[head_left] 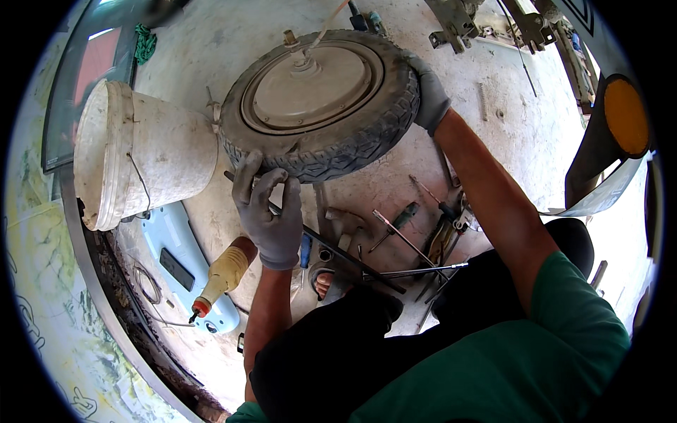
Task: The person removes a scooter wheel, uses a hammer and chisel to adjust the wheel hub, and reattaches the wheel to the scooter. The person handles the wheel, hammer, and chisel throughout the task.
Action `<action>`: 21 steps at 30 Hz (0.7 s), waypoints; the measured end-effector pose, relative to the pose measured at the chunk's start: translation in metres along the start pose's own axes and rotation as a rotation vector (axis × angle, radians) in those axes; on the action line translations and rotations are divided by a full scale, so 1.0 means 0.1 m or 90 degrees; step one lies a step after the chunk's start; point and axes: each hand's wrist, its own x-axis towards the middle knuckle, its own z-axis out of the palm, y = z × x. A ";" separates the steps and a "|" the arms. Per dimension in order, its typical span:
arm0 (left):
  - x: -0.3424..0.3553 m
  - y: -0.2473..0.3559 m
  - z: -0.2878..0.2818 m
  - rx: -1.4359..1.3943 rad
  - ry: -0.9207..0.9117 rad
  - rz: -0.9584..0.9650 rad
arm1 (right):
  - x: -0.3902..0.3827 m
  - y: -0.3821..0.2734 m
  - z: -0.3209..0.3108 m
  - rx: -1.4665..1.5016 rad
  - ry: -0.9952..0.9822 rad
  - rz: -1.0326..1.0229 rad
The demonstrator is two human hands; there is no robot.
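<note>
A hub-motor wheel (310, 83) with a knobbly black tyre (331, 155) is tilted in front of me, its dusty cover facing up. My right hand (430, 93), in a grey glove, grips the tyre at its right side; its fingertips are partly hidden. My left hand (271, 211), gloved too, is at the tyre's near edge, fingers curled around a long dark metal bar (352, 259). That bar slants from the tyre's near left down toward my knees. A cable and a brass-coloured nut (290, 37) show at the hub's top.
A dirty white bucket (173, 144) lies left of the wheel. Beyond my left wrist are a light-blue panel (173, 229) with a phone (176, 269) and a bottle (226, 275) of yellowish liquid. Screwdrivers (403, 216), pliers (444, 236) and other tools lie near my feet. Metal frame parts (455, 25) stand at far right.
</note>
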 end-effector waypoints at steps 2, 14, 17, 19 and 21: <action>0.01 0.02 0.02 -0.054 0.032 -0.039 | 0.01 0.00 -0.01 0.006 -0.003 0.000; 0.03 0.08 0.00 0.129 0.026 0.071 | -0.01 -0.01 0.03 -0.001 0.022 -0.017; 0.03 0.08 0.01 0.115 0.033 0.044 | 0.01 -0.01 0.02 0.002 0.008 -0.002; 0.04 0.08 0.00 0.114 0.024 0.037 | 0.01 -0.02 0.01 0.001 0.023 0.005; 0.04 0.05 -0.02 0.086 0.013 0.006 | 0.01 -0.02 -0.01 -0.002 0.025 -0.001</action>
